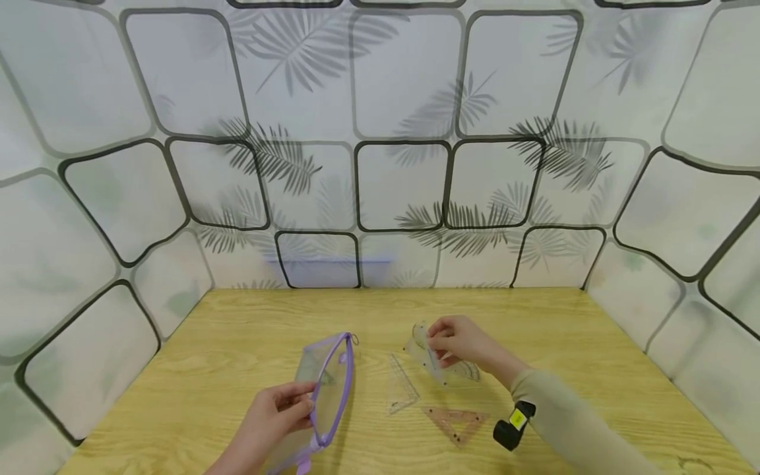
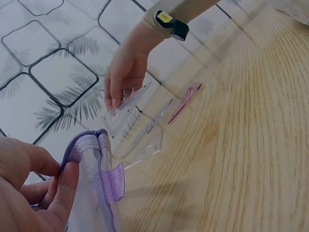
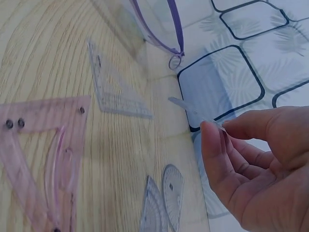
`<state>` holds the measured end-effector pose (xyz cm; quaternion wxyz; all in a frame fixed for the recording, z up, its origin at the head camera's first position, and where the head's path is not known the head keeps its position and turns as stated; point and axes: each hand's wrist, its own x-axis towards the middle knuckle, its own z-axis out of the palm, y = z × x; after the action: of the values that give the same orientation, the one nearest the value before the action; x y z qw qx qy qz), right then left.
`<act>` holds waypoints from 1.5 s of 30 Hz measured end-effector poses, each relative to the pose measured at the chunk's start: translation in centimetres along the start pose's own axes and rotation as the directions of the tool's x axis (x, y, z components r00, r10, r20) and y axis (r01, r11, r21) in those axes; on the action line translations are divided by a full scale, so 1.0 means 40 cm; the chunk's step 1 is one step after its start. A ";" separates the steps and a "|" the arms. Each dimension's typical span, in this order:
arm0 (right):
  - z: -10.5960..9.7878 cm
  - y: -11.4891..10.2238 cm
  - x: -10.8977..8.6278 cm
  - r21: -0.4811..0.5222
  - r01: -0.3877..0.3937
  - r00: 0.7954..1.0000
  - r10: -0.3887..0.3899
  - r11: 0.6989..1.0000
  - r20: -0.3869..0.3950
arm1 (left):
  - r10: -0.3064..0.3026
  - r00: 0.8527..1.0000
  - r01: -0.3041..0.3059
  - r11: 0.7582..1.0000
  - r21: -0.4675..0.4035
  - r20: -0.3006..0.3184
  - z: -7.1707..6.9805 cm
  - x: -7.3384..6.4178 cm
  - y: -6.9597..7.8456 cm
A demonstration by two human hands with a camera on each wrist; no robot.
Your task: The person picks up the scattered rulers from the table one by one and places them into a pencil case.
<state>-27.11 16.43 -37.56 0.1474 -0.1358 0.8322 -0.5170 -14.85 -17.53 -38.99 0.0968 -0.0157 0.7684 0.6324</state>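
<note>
My left hand [image 1: 274, 415] pinches the near side of a translucent zip pouch [image 1: 349, 379] with purple trim, its mouth spread apart. In the left wrist view, thumb and fingertips grip the purple edge beside a fabric tab [image 2: 114, 182]. Over the table to the right, my right hand [image 1: 456, 340] pinches a clear set square [image 2: 126, 115] by its edge, held tilted up. Under that hand lie a clear protractor [image 1: 468, 371] and another rounded clear piece [image 3: 173, 191]. Between pouch and hand is a second clear set square [image 1: 410, 389]; nearer me lies a pink set square [image 1: 456, 425].
The wood-grain table [image 1: 237, 356] runs back to a white patterned fabric wall [image 1: 404, 185], which also rises at both sides. A black band with a yellow label [image 1: 518, 419] sits on the right sleeve [image 1: 570, 415]. A small purple ring [image 3: 175, 61] hangs at the pouch's far end.
</note>
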 end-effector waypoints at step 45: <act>0.221 -0.105 0.083 0.247 -0.044 0.985 0.000 0.968 0.173 | 0.030 1.000 -0.030 1.000 -0.008 -0.002 0.009 -0.003 0.003</act>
<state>-26.45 6.12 -37.87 0.2400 -0.1509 0.7462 -0.6024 -14.69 -17.16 -38.93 0.0867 -0.0050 0.7661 0.6368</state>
